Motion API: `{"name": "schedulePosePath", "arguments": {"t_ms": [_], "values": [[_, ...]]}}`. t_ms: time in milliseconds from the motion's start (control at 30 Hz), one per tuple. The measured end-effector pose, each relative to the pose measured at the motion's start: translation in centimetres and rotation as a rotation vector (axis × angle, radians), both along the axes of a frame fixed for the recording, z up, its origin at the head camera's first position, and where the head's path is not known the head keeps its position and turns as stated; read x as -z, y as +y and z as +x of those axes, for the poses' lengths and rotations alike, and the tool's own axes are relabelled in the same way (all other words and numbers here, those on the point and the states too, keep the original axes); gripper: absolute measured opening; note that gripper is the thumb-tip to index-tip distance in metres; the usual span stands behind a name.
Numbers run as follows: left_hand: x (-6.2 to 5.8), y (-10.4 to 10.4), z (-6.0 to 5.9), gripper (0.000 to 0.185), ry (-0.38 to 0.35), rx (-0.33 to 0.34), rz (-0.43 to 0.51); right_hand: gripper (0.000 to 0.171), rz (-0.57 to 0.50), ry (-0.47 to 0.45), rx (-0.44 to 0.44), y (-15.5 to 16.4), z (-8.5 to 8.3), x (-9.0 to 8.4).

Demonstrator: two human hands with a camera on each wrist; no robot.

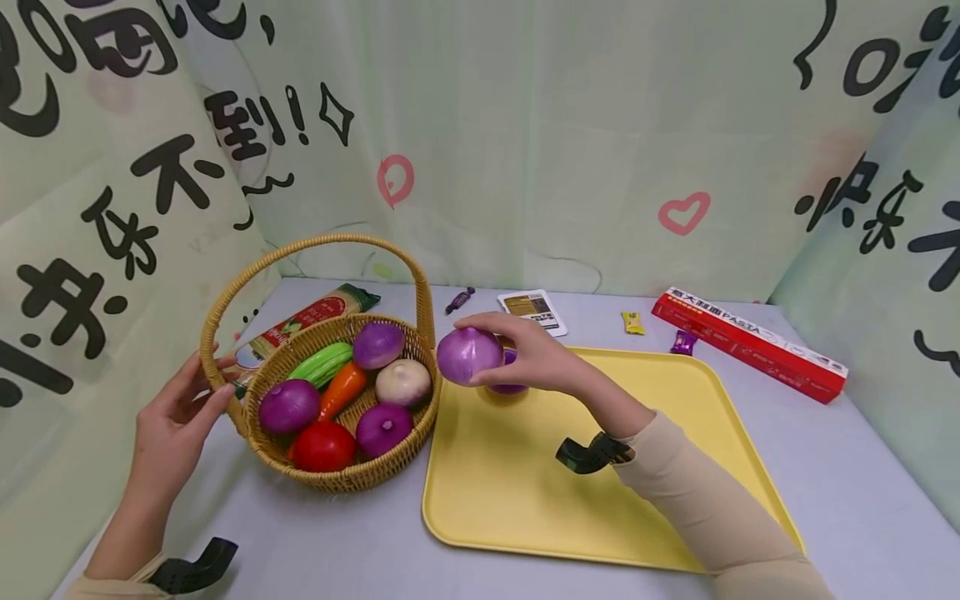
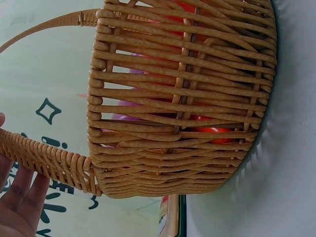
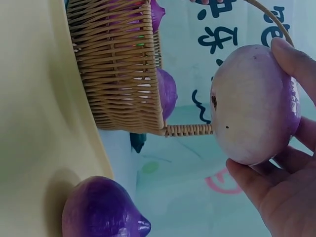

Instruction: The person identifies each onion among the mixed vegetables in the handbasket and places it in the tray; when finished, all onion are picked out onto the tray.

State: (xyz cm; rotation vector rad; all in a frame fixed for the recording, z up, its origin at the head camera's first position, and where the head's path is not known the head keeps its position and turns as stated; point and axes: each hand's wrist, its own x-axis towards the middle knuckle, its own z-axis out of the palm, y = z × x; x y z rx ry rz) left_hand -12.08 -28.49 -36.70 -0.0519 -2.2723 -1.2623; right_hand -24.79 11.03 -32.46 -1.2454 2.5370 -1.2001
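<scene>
Pale purple plastic onion (image 1: 468, 354) is held by the right hand (image 1: 536, 358) at centre frame, above the far left corner of the yellow plastic tray (image 1: 675, 492), just right of the woven wicker basket (image 1: 405, 454). Fingers are curled round its right side and underside; in the right wrist view the thumb tip is seen on top and the fingertips (image 3: 249, 180) beneath. Grip closed on the onion, which is clear of the tray.

A darker purple onion (image 3: 101, 210) is seen lying on the tray directly under the hand, mostly hidden in the head view.

Left hand (image 1: 176, 417) at lower left: straight fingers are laid against the basket's rim and handle base, steadying it; nothing is pinched. Grip relaxed, open.

Basket contents noted: three purple onions, a white onion (image 1: 403, 382), an orange carrot (image 1: 343, 390), a green ridged gourd (image 1: 322, 364), a red tomato (image 1: 322, 446). A pasta packet (image 1: 300, 321) lies behind the basket on the grey surface (image 1: 315, 542).

Judgement: the onion appears to be passing between basket and tray. Best handled low and level, well clear of the basket's arched handle (image 1: 315, 246). Should it be set down, bare tray beside the darker onion is preferable, since a round thing set against another is apt to roll. The basket should be kept braced.
</scene>
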Motion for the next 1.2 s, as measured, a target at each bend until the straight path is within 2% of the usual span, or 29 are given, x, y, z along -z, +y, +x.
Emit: {"name": "schedulePosePath", "arguments": {"t_ms": [200, 300, 700, 1200], "values": [[0.1, -0.1, 0.0, 0.055, -0.010, -0.007, 0.004, 0.062, -0.007, 0.030, -0.006, 1.0, -0.1, 0.3], [0.2, -0.1, -0.1, 0.055, -0.013, -0.008, 0.006, 0.063, -0.019, 0.013, -0.003, 1.5, -0.1, 0.4], [0.1, -0.1, -0.1, 0.055, -0.014, -0.002, 0.001, 0.063, 0.005, -0.045, 0.098, 3.9, -0.5, 1.6], [0.1, -0.1, 0.0, 0.056, -0.013, -0.002, 0.000, 0.066, -0.008, -0.072, 0.158, 6.7, -0.7, 2.6]]}}
